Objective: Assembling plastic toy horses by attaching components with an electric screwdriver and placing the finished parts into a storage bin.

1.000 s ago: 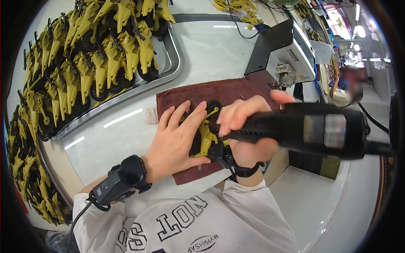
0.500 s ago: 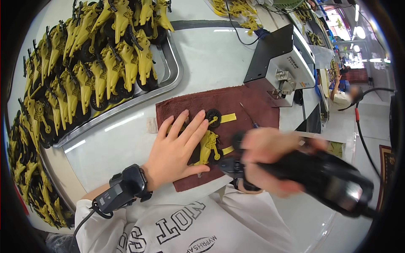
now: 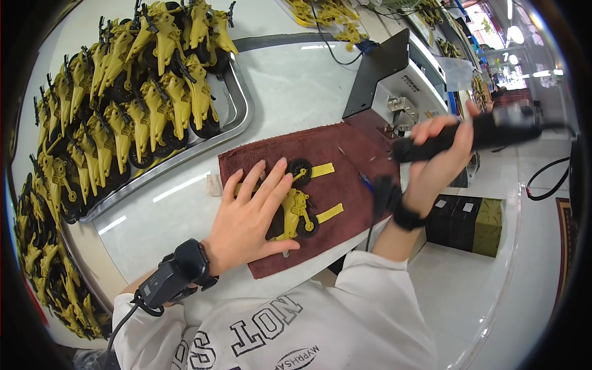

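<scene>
My left hand [image 3: 243,216] lies spread over the cloth, fingers apart. Beside and partly beneath it are yellow toy motorcycle parts [image 3: 295,208] with black wheels [image 3: 301,171]; the palm hides some of them. Flat yellow strips [image 3: 329,213] stick out on the right of the wheels. My right hand [image 3: 443,157] is closed around a black electric screwdriver [image 3: 487,134], blurred by motion. It is raised in front of a grey and black box-shaped machine [image 3: 396,80], possibly a screw feeder, with the tool's front end near the machine's metal outlet.
A dark red cloth [image 3: 354,213] covers the work spot. A thin blue-handled screwdriver [image 3: 365,181] lies on it. To the left, a metal tray [image 3: 242,114] holds several yellow toy motorcycles [image 3: 157,105]. A dark box [image 3: 465,225] stands at the right, and a cable [image 3: 549,182] hangs there.
My right hand has lifted the electric screwdriver away from the motorcycle parts, up and right toward the machine. My left hand stays spread over the parts.
</scene>
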The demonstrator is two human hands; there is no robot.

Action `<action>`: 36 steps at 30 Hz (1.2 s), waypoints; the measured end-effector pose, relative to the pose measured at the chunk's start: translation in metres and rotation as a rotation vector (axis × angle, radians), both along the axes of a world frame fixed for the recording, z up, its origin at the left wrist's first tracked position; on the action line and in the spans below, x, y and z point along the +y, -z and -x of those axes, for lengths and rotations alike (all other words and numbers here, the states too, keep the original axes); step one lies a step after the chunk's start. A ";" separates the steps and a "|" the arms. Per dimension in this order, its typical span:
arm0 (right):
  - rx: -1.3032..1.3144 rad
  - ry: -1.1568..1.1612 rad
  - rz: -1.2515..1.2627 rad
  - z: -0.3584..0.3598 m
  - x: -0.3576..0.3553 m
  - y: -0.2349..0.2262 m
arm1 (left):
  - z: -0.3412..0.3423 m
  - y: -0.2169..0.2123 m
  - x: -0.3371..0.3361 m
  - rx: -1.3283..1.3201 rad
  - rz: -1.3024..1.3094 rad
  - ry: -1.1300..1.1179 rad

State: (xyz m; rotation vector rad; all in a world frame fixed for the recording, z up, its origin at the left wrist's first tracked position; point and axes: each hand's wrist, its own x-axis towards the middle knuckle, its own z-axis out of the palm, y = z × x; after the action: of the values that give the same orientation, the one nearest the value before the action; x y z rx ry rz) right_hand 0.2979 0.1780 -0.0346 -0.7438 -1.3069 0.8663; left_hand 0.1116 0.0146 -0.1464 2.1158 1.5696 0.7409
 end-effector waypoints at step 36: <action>-0.169 -0.483 -0.033 0.050 -0.036 0.060 | 0.002 -0.005 0.008 0.029 0.067 -0.023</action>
State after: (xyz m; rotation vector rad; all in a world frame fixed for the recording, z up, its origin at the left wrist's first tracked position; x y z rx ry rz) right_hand 0.2481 0.1419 -0.0949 -0.4863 -1.6843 1.1796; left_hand 0.1098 0.0225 -0.1411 2.0729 1.6135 0.6584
